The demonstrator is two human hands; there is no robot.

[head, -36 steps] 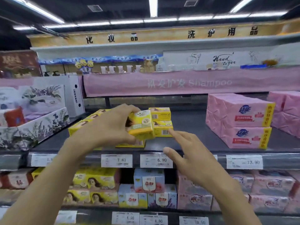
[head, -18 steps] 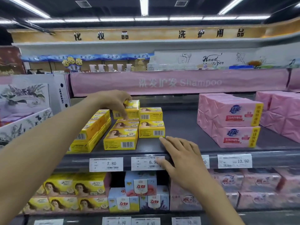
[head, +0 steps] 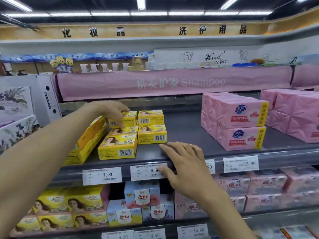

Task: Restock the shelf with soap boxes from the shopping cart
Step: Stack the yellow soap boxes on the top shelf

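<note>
To my right sit pink packs (head: 241, 121), stacked two high, with more pink packs (head: 296, 114) just beside them. Above hangs a pink banner (head: 172, 83) reading "Shampoo", and over it I see a white sign (head: 215, 57) with "Hand" in script. On my left a white carton (head: 46, 99) stands beside floral boxes (head: 15, 104). Price tags face me: a 7.80 tag (head: 102, 175), a partly hidden tag (head: 146, 171) and a 13.90 tag (head: 240, 164). Lower down, blue boxes (head: 141, 199) are stacked, with pale packs (head: 259, 187) to their right, blurred. Strip lights (head: 110, 13) cross the ceiling above a yellow band (head: 155, 31) of dark characters.
</note>
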